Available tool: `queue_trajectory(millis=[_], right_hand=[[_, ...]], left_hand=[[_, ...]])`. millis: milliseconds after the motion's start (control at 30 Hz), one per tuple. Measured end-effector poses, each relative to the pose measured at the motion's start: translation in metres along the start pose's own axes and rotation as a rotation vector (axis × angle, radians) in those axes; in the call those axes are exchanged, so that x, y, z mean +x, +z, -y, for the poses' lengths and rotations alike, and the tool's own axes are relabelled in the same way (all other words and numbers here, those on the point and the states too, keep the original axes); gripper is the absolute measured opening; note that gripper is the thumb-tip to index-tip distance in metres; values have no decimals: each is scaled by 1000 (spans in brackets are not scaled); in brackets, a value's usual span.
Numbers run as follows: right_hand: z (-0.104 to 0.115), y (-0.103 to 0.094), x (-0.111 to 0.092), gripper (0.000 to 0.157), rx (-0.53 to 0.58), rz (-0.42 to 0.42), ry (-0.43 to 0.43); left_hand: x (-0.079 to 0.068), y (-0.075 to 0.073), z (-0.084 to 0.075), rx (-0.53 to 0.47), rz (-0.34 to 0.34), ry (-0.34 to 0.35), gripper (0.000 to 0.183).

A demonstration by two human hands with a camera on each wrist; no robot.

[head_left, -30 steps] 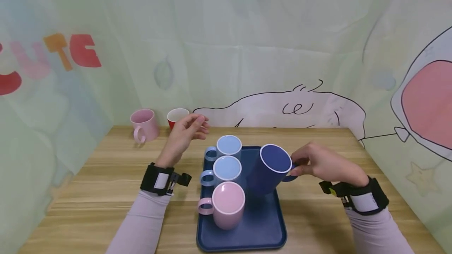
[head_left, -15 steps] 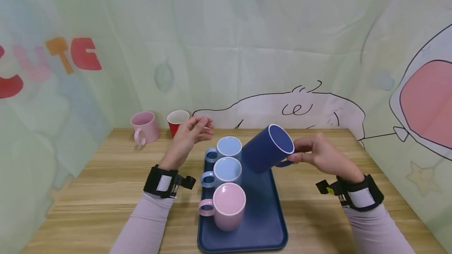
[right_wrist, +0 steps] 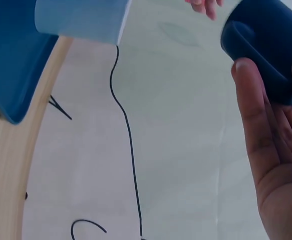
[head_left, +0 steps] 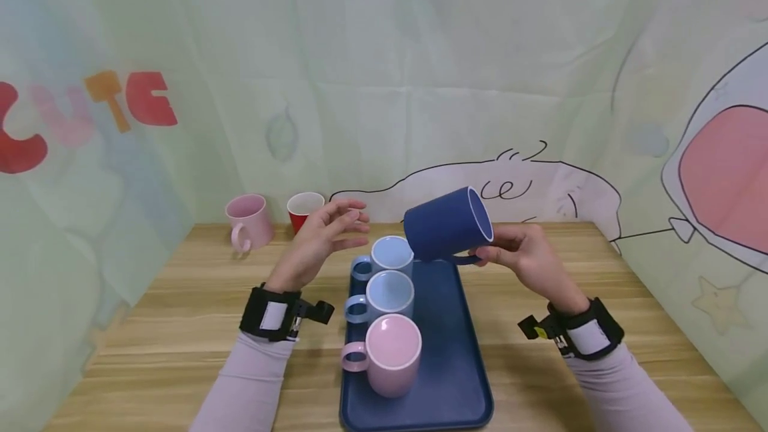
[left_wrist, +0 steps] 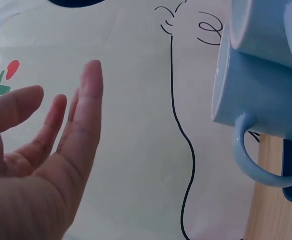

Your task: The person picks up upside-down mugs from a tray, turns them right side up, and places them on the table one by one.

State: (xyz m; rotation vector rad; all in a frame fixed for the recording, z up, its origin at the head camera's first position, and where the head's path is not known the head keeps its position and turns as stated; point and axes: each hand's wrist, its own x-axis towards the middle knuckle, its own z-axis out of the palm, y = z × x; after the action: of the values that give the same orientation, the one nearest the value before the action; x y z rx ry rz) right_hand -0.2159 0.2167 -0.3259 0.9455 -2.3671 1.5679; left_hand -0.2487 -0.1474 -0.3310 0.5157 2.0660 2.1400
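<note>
A dark blue mug [head_left: 441,227] hangs tilted on its side above the far end of the tray, its white-edged mouth facing right. My right hand [head_left: 525,259] holds it by the handle, at its lower right; the right wrist view also shows the dark blue mug [right_wrist: 271,45] at the fingertips. My left hand [head_left: 321,239] is raised left of the tray with fingers spread and nothing in them. In the left wrist view, the left hand [left_wrist: 50,145] is beside a light blue mug [left_wrist: 261,95].
On the dark blue tray [head_left: 447,352], two light blue mugs [head_left: 390,295] and a pink mug [head_left: 393,359] stand in a row along the left side, handles left. Another pink mug [head_left: 251,224] and a red cup [head_left: 297,220] stand at the back left of the wooden table [head_left: 180,325].
My right hand has lifted the dark blue mug up from the tray and tipped it further onto its side. My left hand has shifted slightly right, its fingers spreading more.
</note>
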Motion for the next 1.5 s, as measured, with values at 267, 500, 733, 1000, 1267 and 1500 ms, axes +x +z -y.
queue_trajectory(millis=[267,500,733,1000,1267,1500], right_hand=[[-6,11,5,17,63,-71,10],[-9,19,7,16,81,-123,12],[-9,26,16,16,101,-157,6],[-5,37,28,17,146,-167,33],[-1,47,39,22,246,-138,43],[-1,58,45,23,341,-138,46]], left_hand=[[3,9,-1,39,30,-45,40],[4,12,-1,20,59,-47,42],[5,18,3,22,89,-54,40],[6,25,4,61,132,-59,41],[8,30,3,71,151,-55,43],[9,32,3,63,152,-53,45]])
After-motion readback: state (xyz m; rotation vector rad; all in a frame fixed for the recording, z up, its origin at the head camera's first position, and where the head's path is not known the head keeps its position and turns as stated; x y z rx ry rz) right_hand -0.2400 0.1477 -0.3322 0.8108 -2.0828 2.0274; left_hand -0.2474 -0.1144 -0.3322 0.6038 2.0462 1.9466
